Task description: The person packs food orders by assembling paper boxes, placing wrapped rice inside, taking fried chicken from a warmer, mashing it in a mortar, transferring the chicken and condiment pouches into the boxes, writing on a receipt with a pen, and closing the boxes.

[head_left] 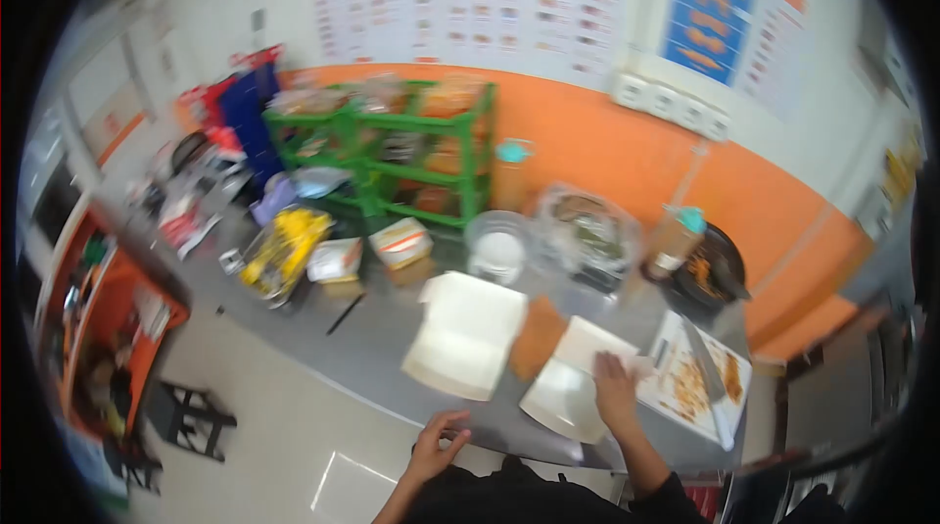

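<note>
My left hand (438, 447) hovers at the front edge of the steel counter, its fingers apart and nothing in it. My right hand (615, 393) lies over an open white takeaway box (565, 398), fingers stretched out on its inner side; a whitish sheet shows by the fingertips, slightly blurred. Left of it sits a second takeaway box (466, 333), opened flat and bare inside. Between the two is a brown-orange piece (538, 338), perhaps card. To the right, a white cutting board (670, 389) carries orange-brown food scraps and a large knife (704, 360) laid across it.
Behind stand a green rack (477, 166) of packets, a white tub (497, 255), a clear bag (586, 240), a bottle with a turquoise cap (676, 242) and a dark pan (712, 264). A tray of yellow packets (284, 255) sits left; black stools (191, 418) stand on the floor.
</note>
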A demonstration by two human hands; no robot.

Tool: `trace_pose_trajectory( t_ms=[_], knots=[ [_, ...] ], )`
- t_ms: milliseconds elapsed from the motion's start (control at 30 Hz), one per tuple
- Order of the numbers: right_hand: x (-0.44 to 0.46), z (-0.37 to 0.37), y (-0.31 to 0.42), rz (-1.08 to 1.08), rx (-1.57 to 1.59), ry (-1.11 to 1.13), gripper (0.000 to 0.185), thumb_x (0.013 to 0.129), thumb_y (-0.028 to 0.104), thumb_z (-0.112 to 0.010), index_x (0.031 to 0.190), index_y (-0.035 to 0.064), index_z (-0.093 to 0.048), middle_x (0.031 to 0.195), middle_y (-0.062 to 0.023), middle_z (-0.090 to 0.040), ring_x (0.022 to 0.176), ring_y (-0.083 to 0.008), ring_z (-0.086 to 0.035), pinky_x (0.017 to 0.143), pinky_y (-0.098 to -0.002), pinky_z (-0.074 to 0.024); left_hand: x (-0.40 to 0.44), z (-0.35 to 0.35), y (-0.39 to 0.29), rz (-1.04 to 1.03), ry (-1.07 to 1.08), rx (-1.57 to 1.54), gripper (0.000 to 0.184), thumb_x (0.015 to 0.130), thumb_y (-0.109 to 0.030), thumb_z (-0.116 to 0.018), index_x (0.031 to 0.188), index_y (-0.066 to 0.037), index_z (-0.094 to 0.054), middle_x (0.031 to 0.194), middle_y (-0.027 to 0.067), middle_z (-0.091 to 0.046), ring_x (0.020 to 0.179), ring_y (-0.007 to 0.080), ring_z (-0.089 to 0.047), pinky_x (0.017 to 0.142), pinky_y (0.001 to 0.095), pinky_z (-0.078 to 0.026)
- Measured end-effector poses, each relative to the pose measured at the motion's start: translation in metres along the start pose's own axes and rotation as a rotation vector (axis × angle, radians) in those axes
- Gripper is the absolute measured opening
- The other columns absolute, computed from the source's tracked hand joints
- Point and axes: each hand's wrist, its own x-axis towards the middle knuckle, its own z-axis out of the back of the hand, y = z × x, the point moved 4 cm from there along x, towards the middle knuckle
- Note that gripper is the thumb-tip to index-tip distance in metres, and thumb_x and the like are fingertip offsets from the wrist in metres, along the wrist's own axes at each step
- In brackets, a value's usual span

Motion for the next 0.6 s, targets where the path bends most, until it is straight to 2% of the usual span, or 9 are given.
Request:
trace_pose_trajectory(
  t_ms=[67,167,233,300,333,367,400,533,600],
  knots=[
    [0.009,-0.021,0.009,0.002,-0.12,0.049,0.07,0.084,0.028,-0.065,0.146,0.014,-0.035,0.151,-0.0072,-0.035,0.141,-0.0264,-0.03,0.11,-0.0649,-0.0127,-0.018,0.053,-0.005,-0.042,-0.17,0.075,0.032,0.089,-0.014,-0.067,0.12,-0.008,-0.06,0.118,0.0107,-0.059,0.092,0.0182,-0.064,0.079,0.0306,-0.05],
    [0.019,-0.041,0.014,-0.105,0.014,0.222,0.076,0.082,0.031,-0.068,0.148,0.0218,-0.032,0.155,-0.0014,-0.029,0.143,-0.0224,-0.026,0.111,-0.0639,-0.0144,-0.064,0.138,0.006,-0.03,-0.289,0.133,0.033,0.091,-0.017,-0.065,0.122,-0.007,-0.059,0.115,0.0102,-0.061,0.094,0.0189,-0.064,0.08,0.0315,-0.05],
    [0.029,-0.023,0.049,-0.238,-0.144,0.23,0.07,0.082,0.013,-0.065,0.145,0.0141,-0.035,0.151,-0.0156,-0.032,0.14,-0.0336,-0.03,0.111,-0.0536,-0.0257,-0.111,0.197,0.023,0.013,-0.352,0.131,0.033,0.092,-0.019,-0.064,0.122,-0.007,-0.059,0.115,0.009,-0.063,0.097,0.02,-0.064,0.082,0.032,-0.051],
    [0.049,-0.053,0.038,-0.142,-0.046,-0.313,0.047,0.087,0.009,-0.053,0.134,0.0061,-0.049,0.125,-0.0204,-0.054,0.114,-0.0364,-0.053,0.092,-0.0468,-0.0445,-0.162,0.261,0.046,0.084,-0.486,0.079,0.031,0.093,-0.018,-0.063,0.122,-0.007,-0.059,0.117,0.0076,-0.063,0.099,0.0184,-0.063,0.084,0.0311,-0.05],
    [0.053,0.023,0.142,-0.391,0.144,-0.409,0.036,0.088,0.01,-0.051,0.123,0.0037,-0.055,0.106,-0.0183,-0.062,0.098,-0.0338,-0.061,0.08,-0.042,-0.0488,-0.19,0.295,0.056,0.149,-0.531,0.018,0.03,0.093,-0.017,-0.062,0.121,-0.006,-0.06,0.118,0.0061,-0.064,0.101,0.0168,-0.062,0.085,0.0301,-0.05],
    [0.085,-0.026,0.112,-0.436,0.238,-0.391,0.024,0.092,0.01,-0.05,0.113,0.0023,-0.058,0.093,-0.0171,-0.064,0.087,-0.0325,-0.064,0.075,-0.0407,-0.0491,-0.212,0.33,0.067,0.161,-0.593,0.02,0.029,0.094,-0.017,-0.062,0.121,-0.006,-0.059,0.12,0.0057,-0.063,0.103,0.0156,-0.062,0.086,0.0298,-0.05],
    [0.093,-0.037,0.149,-0.244,0.435,-0.809,0.021,0.096,0.016,-0.05,0.105,0.0006,-0.06,0.084,-0.0154,-0.066,0.078,-0.0294,-0.063,0.072,-0.0382,-0.0489,-0.231,0.365,0.079,0.149,-0.665,0.013,0.033,0.093,-0.018,-0.063,0.124,-0.006,-0.057,0.119,0.0071,-0.063,0.101,0.0172,-0.063,0.085,0.0302,-0.05],
    [0.138,0.013,0.425,-0.135,0.54,-0.466,0.037,0.098,0.034,-0.054,0.096,-0.002,-0.059,0.066,-0.0118,-0.055,0.059,-0.024,-0.052,0.058,-0.0367,-0.0424,-0.26,0.501,0.091,0.121,-0.733,0.032,0.033,0.098,-0.021,-0.056,0.127,-0.008,-0.056,0.113,0.0059,-0.064,0.101,0.0147,-0.061,0.088,0.0296,-0.048],
    [0.14,0.024,0.554,0.012,0.62,-0.465,0.035,0.096,0.031,-0.058,0.088,-0.0028,-0.061,0.061,-0.0133,-0.055,0.056,-0.0183,-0.051,0.053,-0.0368,-0.0402,-0.257,0.555,0.1,0.24,-0.38,-0.229,0.036,0.099,-0.025,-0.053,0.131,-0.009,-0.053,0.112,0.0065,-0.065,0.101,0.0152,-0.061,0.092,0.0304,-0.046]
  ],
)
